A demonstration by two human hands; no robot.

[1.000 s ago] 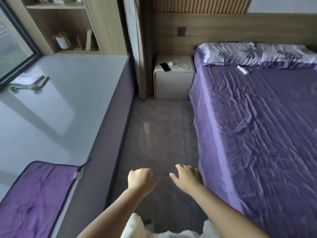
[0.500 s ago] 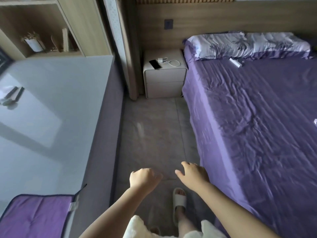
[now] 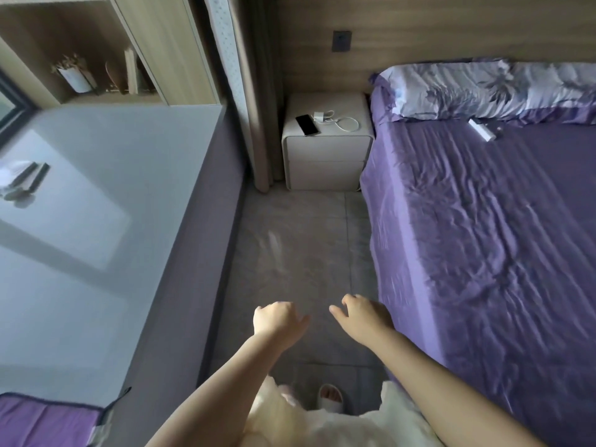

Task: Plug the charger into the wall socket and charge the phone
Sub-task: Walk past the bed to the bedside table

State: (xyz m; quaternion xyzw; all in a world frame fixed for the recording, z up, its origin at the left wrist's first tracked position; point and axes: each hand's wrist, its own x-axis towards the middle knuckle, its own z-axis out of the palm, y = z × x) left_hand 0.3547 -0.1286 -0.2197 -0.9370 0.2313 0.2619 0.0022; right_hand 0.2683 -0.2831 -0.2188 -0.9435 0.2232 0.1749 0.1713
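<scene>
A black phone (image 3: 307, 124) lies face up on a white nightstand (image 3: 325, 156) at the far end of the aisle. Beside it rests a white charger (image 3: 318, 117) with its cable (image 3: 345, 123) looped on the top. A dark wall socket (image 3: 342, 41) sits in the wooden panel above the nightstand. My left hand (image 3: 277, 321) is loosely curled and holds nothing. My right hand (image 3: 362, 314) hangs with fingers apart, also holding nothing. Both hands hover over the floor, far short of the nightstand.
A bed with a purple sheet (image 3: 483, 237) fills the right side, with a floral pillow (image 3: 483, 90) and a small white object (image 3: 482, 129) near it. A grey window ledge (image 3: 96, 221) runs along the left, a curtain (image 3: 251, 91) beside the nightstand. A tiled aisle (image 3: 303, 253) lies between.
The view has moved forward along the aisle, so the nightstand and socket look nearer. A slippered foot shows at the bottom. Both hands stay held out, holding nothing.
</scene>
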